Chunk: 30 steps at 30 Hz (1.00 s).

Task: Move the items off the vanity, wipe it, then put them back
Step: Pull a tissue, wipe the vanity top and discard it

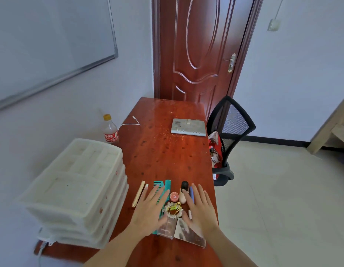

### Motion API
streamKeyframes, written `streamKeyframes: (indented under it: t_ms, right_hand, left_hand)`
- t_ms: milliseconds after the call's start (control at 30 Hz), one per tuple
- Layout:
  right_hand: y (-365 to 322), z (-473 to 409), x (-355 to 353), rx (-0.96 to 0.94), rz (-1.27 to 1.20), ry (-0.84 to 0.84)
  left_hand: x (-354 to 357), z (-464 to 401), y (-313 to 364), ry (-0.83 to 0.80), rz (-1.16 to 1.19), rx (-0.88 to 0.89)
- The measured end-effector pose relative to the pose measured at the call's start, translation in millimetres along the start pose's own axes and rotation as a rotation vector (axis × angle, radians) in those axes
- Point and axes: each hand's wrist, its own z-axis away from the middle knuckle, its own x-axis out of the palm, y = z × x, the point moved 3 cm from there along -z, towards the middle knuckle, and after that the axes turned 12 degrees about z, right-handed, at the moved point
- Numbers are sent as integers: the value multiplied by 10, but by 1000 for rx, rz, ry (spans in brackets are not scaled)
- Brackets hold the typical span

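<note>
Head view shows both of my hands flat and spread over a little pile of things at the bottom middle of the frame. My left hand (151,206) lies over the teal combs (164,185), fingers straight, pinching nothing. My right hand (201,206) is spread too, beside the bottle with the black cap (183,191) and the blue stick (191,191), and it holds nothing.

Between my hands I see a small round red tin (174,196), a frilly hair tie with yellow bands (173,210), and two flat clear packets (183,232) near the bottom. A pale stick (138,193) lies just left of my left hand. All of it sits on the red wooden vanity (167,147).

I think nothing is off the top yet. To do this step well, I should pick up the small rolling things first, like the tin and the bottle, so they do not roll off the edge. I could put them on the white drawers (75,182) at the left. The grey box (188,127) far up the top must go too.
</note>
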Motion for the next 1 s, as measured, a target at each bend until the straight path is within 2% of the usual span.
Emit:
streamKeyframes:
  t_ms: [167,333,500,767,1000]
  right_hand:
    - [-31,-394,-673,-23,-7,203]
    - [-132,-587,-1423,-175,-23,420]
    - [-453,-576,-2218,-325,-70,632]
    - [-1744,274,-3346,-640,-305,810]
    - [-3062,1754,-3978,-926,-459,871]
  left_hand:
    - [-772,-93,10,197,-38,-91]
    - [-1582,80,207,414,-147,-217]
    - [-2384,600,417,544,-309,-399]
    - [-3374,2369,684,530,-643,-716]
    - [-3764,4421,1307,519,-803,-1039]
